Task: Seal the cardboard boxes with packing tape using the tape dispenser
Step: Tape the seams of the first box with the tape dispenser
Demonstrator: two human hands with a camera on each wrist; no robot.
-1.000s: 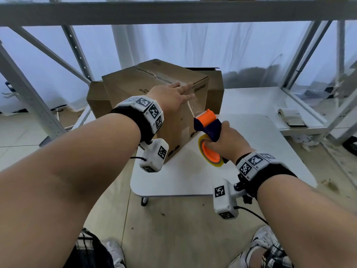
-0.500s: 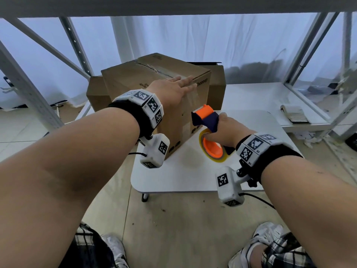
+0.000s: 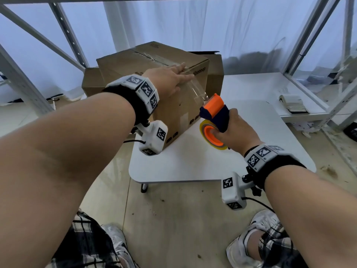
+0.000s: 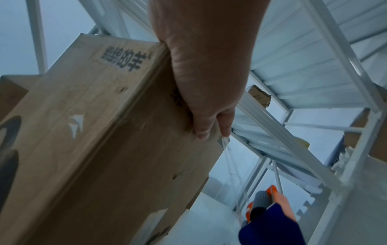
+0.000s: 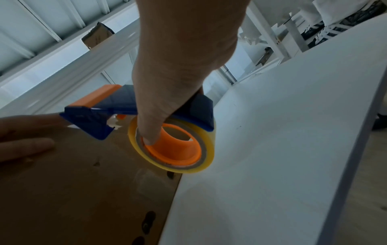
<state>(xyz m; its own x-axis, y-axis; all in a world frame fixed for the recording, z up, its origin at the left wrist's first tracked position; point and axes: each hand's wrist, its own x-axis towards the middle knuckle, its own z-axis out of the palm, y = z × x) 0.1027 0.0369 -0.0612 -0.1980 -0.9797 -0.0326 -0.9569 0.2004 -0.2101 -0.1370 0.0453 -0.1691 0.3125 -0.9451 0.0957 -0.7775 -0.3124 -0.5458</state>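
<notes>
A cardboard box (image 3: 154, 78) stands on the white tabletop (image 3: 251, 151), toward its 10 o'clock corner in the head view, with one vertical edge turned to the camera. A strip of clear tape already runs along the seam on its top face. The left hand (image 3: 170, 78) lies flat on the top near edge of the box, fingers (image 3: 183, 69) straight and together, pointing to 2 o'clock; in the left wrist view the fingertips (image 4: 202, 132) press on the box corner where the clear tape (image 3: 195, 89) leaves the cardboard.

That band of tape stretches through the air from under the left fingers down toward 4 o'clock to the tape dispenser (image 3: 214, 115), which hangs just off the box's right-hand face, above the tabletop. The dispenser is dark blue with an orange head, and carries a yellowish roll (image 5: 173, 145) on an orange hub. The right hand (image 3: 233, 130) grips the dispenser: its fingers wrap round the blue body, and in the right wrist view the thumb reaches down into the orange hub.

A second cardboard box (image 3: 90, 80) sits behind the first at 10 o'clock, and another brown box (image 3: 215, 68) shows behind it at 1 o'clock. A stack of paper (image 3: 293, 103) lies on a low white shelf (image 3: 260, 88) at 3 o'clock. White metal racking (image 3: 63, 29) and pale curtains stand behind. Checked trousers and pale shoes show at 6 o'clock on the floor (image 3: 173, 219).
</notes>
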